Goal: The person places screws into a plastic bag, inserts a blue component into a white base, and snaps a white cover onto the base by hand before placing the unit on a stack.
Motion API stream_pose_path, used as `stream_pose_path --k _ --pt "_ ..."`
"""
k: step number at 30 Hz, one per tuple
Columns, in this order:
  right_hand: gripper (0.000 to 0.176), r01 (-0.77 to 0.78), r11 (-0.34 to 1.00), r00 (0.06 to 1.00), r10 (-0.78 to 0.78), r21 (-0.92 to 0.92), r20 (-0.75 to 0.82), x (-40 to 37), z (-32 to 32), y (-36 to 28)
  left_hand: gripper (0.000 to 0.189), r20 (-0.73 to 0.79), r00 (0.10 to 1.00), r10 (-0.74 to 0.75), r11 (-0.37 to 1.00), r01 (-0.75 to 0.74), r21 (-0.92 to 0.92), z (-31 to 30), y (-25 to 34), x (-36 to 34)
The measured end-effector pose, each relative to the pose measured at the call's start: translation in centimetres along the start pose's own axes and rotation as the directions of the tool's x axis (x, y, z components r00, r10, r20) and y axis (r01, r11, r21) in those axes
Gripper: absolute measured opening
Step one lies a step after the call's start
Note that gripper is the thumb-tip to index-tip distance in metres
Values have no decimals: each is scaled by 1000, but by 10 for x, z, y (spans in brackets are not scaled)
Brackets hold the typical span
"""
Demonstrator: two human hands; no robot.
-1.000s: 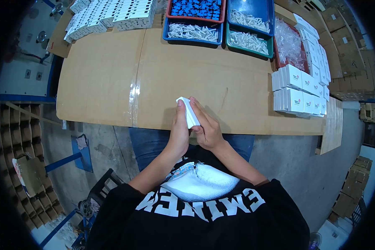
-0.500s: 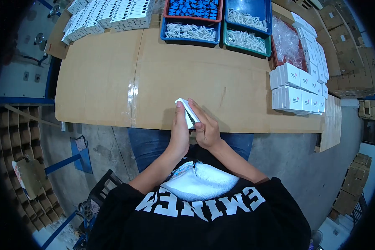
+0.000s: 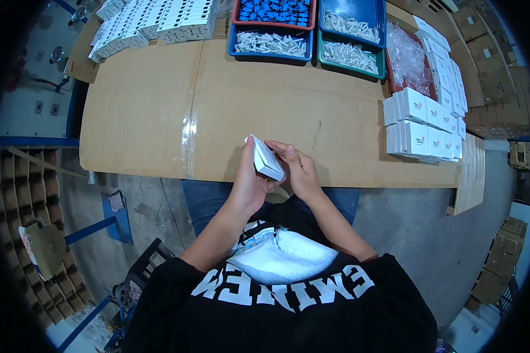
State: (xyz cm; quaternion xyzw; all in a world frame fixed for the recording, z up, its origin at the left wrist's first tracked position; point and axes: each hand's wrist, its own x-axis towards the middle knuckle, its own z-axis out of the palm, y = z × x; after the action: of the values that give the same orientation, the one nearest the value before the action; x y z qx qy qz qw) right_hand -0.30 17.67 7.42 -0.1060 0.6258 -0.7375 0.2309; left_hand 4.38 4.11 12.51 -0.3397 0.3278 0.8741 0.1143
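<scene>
A small white box point(image 3: 267, 161) is tilted above the near edge of the table. My left hand point(image 3: 247, 183) is closed around its left side, thumb along the upper left edge. My right hand point(image 3: 302, 172) is at the box's right side with fingers stretched out, the tips at or very near its far end. The lower fingers of both hands are partly hidden beneath the box. No dark gap shows on the face of the box turned to me.
Cardboard covers the table point(image 3: 135, 112). Stacked white boxes stand at the right point(image 3: 421, 138) and far left point(image 3: 185, 20). Along the back are trays of blue parts point(image 3: 274, 10) and white plugs point(image 3: 271, 44), beside a red tray of clear plastic bags point(image 3: 406, 62).
The box has turned in my left hand, and the dark gap on it no longer shows. My right thumb has come off the box's near end, and the right fingers have straightened.
</scene>
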Motion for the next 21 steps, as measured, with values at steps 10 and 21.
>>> stream_pose_path --k 10,21 --pt "43 83 984 993 -95 -159 -69 3 2 -9 58 -191 973 129 966 -79 248 5 -11 4" --pt "47 19 984 970 -61 -177 -236 -5 34 -32 61 182 738 650 550 -622 557 4 -29 9"
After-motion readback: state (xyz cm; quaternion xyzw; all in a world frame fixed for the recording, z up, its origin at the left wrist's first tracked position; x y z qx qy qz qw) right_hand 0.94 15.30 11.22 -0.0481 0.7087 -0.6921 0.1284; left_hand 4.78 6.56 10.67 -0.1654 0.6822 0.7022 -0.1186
